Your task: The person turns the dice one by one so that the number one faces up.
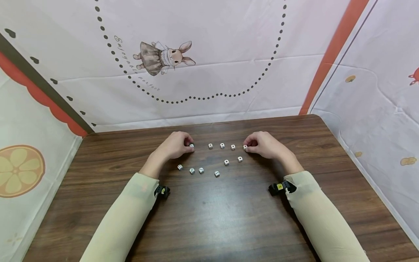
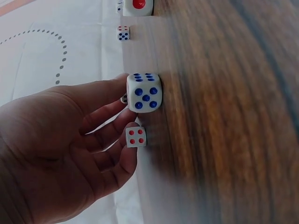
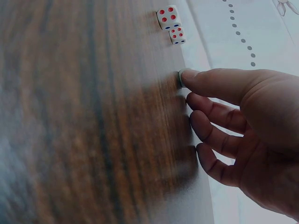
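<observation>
My left hand [image 1: 176,145] pinches a small white die [image 1: 191,146] between thumb and fingertips at the left end of the far row. In the left wrist view that die is mostly hidden behind the thumb and a nearer die with blue pips [image 2: 145,95]. Over on the right, my right hand [image 1: 263,144] holds another white die [image 1: 245,147] at the row's right end, thumb against its near side. The right wrist view shows only a sliver of this die [image 3: 181,79] past the thumb tip. Between the hands stand three more dice, the middle one [image 1: 222,145] among them.
Nearer to me lie several loose dice, such as one [image 1: 217,174] at the front and one [image 1: 180,167] beside my left wrist. The brown wood-grain table [image 1: 209,218] ends at a printed white cloth [image 1: 222,72] behind and at the sides.
</observation>
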Tool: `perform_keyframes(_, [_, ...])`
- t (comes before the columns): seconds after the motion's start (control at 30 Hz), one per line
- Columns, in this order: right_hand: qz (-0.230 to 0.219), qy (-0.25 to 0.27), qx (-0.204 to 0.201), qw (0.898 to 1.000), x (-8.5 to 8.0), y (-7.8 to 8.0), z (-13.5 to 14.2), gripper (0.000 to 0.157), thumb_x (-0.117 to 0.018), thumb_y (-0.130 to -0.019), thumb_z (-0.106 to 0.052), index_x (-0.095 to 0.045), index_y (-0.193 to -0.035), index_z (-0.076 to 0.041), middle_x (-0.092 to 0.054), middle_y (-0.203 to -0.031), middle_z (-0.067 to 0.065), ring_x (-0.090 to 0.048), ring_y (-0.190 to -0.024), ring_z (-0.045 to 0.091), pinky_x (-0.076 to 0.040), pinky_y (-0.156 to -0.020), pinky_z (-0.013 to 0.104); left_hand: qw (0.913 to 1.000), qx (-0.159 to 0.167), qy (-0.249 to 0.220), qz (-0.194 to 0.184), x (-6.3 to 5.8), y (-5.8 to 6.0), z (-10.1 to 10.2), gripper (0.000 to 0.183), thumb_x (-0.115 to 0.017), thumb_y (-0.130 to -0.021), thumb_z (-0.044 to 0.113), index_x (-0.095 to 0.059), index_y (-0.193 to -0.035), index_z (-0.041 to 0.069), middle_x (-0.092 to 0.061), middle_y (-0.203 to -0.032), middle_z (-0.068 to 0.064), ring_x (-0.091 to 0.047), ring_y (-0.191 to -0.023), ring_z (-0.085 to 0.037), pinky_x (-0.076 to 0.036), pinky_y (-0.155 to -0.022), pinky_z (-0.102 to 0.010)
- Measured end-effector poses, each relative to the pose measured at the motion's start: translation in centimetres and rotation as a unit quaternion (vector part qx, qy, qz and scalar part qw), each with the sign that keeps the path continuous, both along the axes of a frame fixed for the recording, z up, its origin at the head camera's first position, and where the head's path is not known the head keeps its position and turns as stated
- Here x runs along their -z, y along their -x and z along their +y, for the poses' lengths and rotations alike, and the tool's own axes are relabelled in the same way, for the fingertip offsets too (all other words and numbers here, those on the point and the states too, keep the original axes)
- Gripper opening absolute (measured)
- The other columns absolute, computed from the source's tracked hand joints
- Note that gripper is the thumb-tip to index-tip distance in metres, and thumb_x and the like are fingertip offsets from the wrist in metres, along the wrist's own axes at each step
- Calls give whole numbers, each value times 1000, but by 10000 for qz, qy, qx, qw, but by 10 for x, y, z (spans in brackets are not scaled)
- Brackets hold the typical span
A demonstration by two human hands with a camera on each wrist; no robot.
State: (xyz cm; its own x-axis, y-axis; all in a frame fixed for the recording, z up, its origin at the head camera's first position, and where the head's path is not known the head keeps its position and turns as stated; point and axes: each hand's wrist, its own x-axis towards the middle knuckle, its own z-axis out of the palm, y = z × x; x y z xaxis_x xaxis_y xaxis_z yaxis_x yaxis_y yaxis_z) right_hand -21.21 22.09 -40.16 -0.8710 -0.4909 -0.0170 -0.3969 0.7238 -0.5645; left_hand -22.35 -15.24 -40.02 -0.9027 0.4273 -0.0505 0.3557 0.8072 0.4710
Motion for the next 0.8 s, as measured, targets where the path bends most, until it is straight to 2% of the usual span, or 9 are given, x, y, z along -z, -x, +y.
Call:
perform_keyframes(0.23, [-19, -14, 14, 10000, -2, -1, 0, 7, -81, -95, -12, -79, -102, -10, -73, -92, -2, -66, -88, 19, -52, -84, 41, 9999, 109, -46, 46, 3, 2, 3, 18, -82, -92, 15, -76, -104, 3, -69, -89, -4, -63, -86, -21, -51, -86, -41])
perform_keyframes(0.37, [-16, -9, 7, 10000, -1, -1, 0, 7, -81, -95, -12, -79, -101, -10, -73, -91, -2, -66, -87, 18, -52, -84, 41, 9999, 111, -53, 99, 4, 2, 3, 14, -82, -91, 14, -75, -100, 5, -68, -87, -2, -62, -84, -19, -51, -85, -43])
perform_keyframes(0.8, [10, -18, 1, 10000, 0, 0, 0, 8, -81, -95, -12, -79, -102, -10, -73, -92, -3, -66, -88, 18, -52, -85, 41, 9999, 59, -88, 91, 3, -1, 2, 8, -78, -93, 12, -74, -98, 8, -66, -87, -3, -60, -84, -20, -49, -82, -39])
